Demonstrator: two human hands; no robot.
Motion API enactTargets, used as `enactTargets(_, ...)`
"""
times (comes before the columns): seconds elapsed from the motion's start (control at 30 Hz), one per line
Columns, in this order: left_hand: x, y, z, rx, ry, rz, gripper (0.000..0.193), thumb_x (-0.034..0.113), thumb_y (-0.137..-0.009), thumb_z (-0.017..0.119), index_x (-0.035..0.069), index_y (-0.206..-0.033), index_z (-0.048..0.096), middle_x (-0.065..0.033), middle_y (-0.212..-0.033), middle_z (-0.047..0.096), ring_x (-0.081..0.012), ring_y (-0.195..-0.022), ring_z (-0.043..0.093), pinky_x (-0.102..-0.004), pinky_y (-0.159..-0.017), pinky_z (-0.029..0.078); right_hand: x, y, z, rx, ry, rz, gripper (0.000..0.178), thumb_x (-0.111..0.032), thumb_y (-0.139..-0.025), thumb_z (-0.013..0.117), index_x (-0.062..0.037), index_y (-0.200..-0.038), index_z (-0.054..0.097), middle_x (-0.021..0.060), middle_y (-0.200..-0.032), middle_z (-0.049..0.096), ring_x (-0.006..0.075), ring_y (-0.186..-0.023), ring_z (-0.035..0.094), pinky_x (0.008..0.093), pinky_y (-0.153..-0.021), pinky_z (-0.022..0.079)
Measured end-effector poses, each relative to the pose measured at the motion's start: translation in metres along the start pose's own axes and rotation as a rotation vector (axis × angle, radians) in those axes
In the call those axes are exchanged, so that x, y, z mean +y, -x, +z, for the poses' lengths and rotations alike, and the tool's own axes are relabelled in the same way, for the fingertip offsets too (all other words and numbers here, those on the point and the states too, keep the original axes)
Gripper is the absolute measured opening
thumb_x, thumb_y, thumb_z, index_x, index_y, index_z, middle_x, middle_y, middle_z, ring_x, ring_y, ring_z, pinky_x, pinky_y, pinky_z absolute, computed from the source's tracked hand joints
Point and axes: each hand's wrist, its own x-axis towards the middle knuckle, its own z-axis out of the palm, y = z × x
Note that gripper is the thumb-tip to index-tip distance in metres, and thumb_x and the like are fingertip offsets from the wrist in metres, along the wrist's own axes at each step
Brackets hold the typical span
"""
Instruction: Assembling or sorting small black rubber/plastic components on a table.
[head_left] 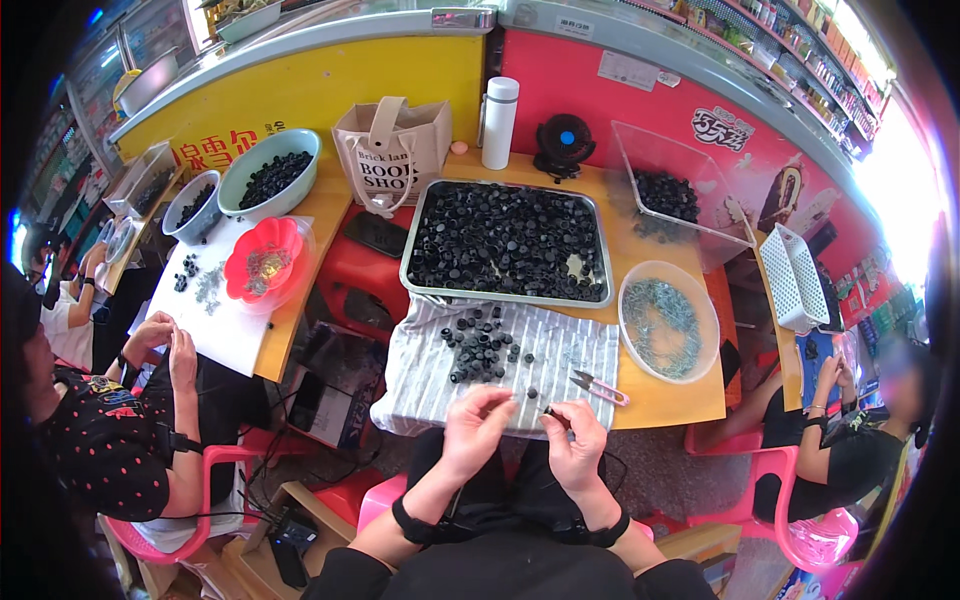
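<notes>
Above the front edge of a striped cloth [410, 375], my right hand [577, 445] pinches a small black round part [549, 411] between thumb and fingers. My left hand [474, 432] is closed in a pinch just to its left; whatever lies between those fingertips is too small to make out. One loose black part [532, 393] rests on the cloth between the hands. Farther up the cloth lies a loose pile of similar black parts [478, 350]. Thread snips [600, 388] with pink handles lie right of my right hand.
A metal tray [404, 268] full of black parts stands behind the cloth. To its right are a round tub [705, 352] of thin metallic pieces and a clear bin [690, 232]. A white bottle [499, 125], small fan [565, 145] and tote bag [393, 150] stand behind. Co-workers sit on both sides.
</notes>
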Motion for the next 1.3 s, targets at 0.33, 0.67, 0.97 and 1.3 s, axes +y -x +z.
enactTargets(0.33,0.003,-0.032,-0.032,0.171,-0.838,0.433,0.025,0.0,-0.073,0.072,-0.002,-0.097,0.066,-0.0144,-0.09,0.06,-0.0293,-0.078,0.06,-0.0367,-0.068,0.048,0.019,0.001,0.006,-0.013,-0.076,0.104,0.016,0.007,-0.078,0.071,0.0017,-0.09,0.061,0.0074,-0.076,0.056,0.0148,-0.063,0.057,0.0257,-0.057,0.045)
enactTargets(0.67,0.0,-0.03,-0.04,0.173,-0.778,0.385,0.026,0.003,-0.07,0.077,-0.001,-0.094,0.067,-0.0145,-0.097,0.061,-0.0305,-0.088,0.06,-0.037,-0.075,0.049,0.04,-0.001,0.004,0.01,-0.142,0.192,0.015,0.01,-0.079,0.069,0.0026,-0.089,0.061,0.0039,-0.076,0.054,0.0093,-0.063,0.053,0.0225,-0.056,0.042)
enactTargets(0.97,0.002,-0.045,-0.043,0.303,-0.894,0.404,0.024,0.002,-0.074,0.071,-0.002,-0.097,0.065,-0.0161,-0.097,0.058,-0.034,-0.094,0.055,-0.0412,-0.082,0.045,0.038,-0.007,0.003,-0.015,-0.208,0.253,0.013,0.011,-0.082,0.066,0.002,-0.09,0.062,0.0004,-0.08,0.052,0.0049,-0.065,0.049,0.0194,-0.057,0.04)
enactTargets(1.3,0.006,-0.058,-0.049,0.328,-1.064,0.407,0.024,0.002,-0.074,0.07,0.001,-0.097,0.068,-0.014,-0.095,0.059,-0.0333,-0.094,0.053,-0.0416,-0.08,0.044,0.038,-0.005,0.004,0.009,-0.164,0.224,0.013,0.009,-0.081,0.069,0.0018,-0.089,0.062,0.0009,-0.077,0.053,0.0052,-0.064,0.05,0.0198,-0.056,0.041)
